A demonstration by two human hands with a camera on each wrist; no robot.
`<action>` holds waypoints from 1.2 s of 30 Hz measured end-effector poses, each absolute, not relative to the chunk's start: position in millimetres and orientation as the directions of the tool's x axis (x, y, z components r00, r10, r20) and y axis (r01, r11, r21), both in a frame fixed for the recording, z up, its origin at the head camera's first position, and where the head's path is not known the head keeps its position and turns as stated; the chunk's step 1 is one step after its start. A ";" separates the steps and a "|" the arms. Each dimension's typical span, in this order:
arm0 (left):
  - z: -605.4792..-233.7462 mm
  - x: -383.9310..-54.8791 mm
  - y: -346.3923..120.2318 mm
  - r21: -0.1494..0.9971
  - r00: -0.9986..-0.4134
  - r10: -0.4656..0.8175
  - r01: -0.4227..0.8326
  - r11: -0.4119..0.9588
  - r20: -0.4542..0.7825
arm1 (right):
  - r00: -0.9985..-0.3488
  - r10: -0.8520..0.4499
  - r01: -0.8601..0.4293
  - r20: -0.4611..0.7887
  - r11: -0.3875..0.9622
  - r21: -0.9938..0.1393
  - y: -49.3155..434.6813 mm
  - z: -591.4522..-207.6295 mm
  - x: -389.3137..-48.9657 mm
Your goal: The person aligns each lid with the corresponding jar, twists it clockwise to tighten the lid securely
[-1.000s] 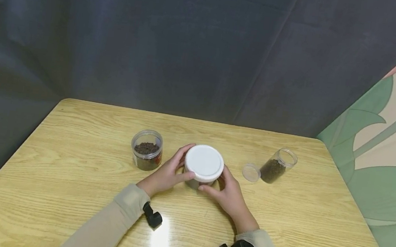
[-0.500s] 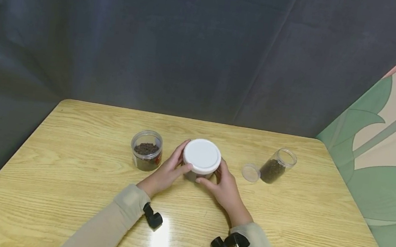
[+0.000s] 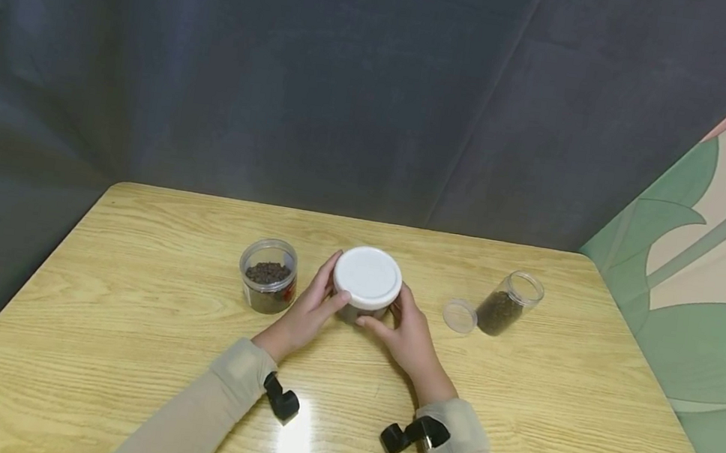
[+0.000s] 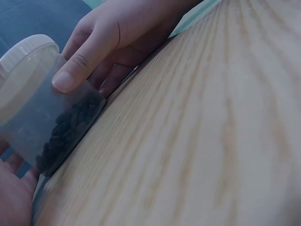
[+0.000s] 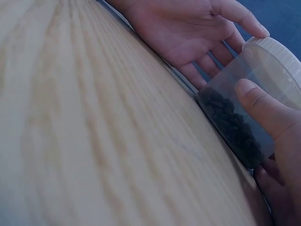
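A clear plastic jar with a ribbed white screw lid (image 3: 367,274) stands upright on the table between both hands. Through its wall, dark oval pieces (image 4: 70,125) show as a layer at the bottom. My left hand (image 3: 305,319) holds the jar from the left, its thumb at the lid's rim and its fingers along the far side. From the right, my right hand (image 3: 412,340) grips the clear wall (image 5: 225,87), thumb on the near side below the lid. The fingers behind the jar are partly hidden in the head view.
Left of the hands stands an uncovered clear jar (image 3: 268,275) partly filled with dark brown granules. To the right are a taller uncovered jar (image 3: 508,305) with dark contents and a clear round lid (image 3: 460,316) lying beside it. A dark curtain (image 3: 352,89) hangs behind the wooden table (image 3: 137,350).
The white-lidded jar has moved away from the body and slightly left, with both hands on it. The right forearm has shifted left and forward. The other jars have stayed put.
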State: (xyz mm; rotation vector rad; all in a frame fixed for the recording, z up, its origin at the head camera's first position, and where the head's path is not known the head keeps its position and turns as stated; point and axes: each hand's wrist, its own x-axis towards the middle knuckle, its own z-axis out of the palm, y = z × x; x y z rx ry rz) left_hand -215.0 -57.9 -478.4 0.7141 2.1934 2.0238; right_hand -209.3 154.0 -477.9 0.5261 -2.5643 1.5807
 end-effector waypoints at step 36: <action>-480.7 -213.8 -56.8 0.928 -0.897 0.299 0.365 0.081 0.327 | -0.955 -0.227 -0.267 0.193 0.362 -0.893 149.0 -469.4 -204.5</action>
